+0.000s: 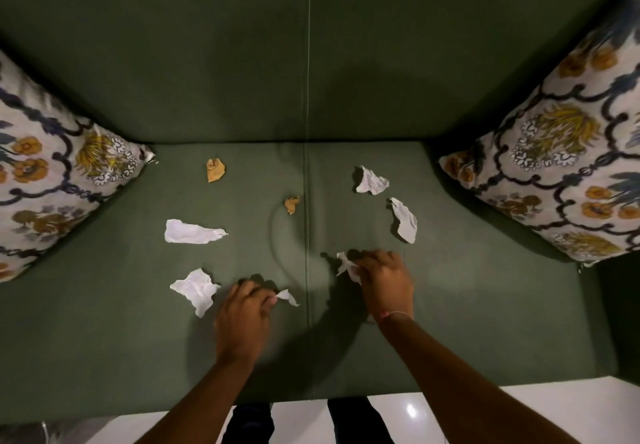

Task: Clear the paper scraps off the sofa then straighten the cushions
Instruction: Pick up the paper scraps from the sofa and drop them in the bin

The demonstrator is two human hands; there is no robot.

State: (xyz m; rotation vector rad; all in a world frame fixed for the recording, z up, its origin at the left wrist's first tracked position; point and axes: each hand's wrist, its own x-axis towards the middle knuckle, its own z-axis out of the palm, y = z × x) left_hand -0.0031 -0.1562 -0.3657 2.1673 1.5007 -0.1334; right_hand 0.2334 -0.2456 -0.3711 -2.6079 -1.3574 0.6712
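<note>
Several crumpled paper scraps lie on the green sofa seat. My left hand pinches a small white scrap near the seat's middle seam. My right hand grips another white scrap just right of the seam. Loose white scraps lie at the left, front left, back right and right. Two brown scraps rest farther back, one at the left and one by the seam. Floral cushions lean at the left end and the right end.
The sofa backrest rises behind the seat. A white glossy floor runs along the sofa's front edge, where my dark-trousered legs stand.
</note>
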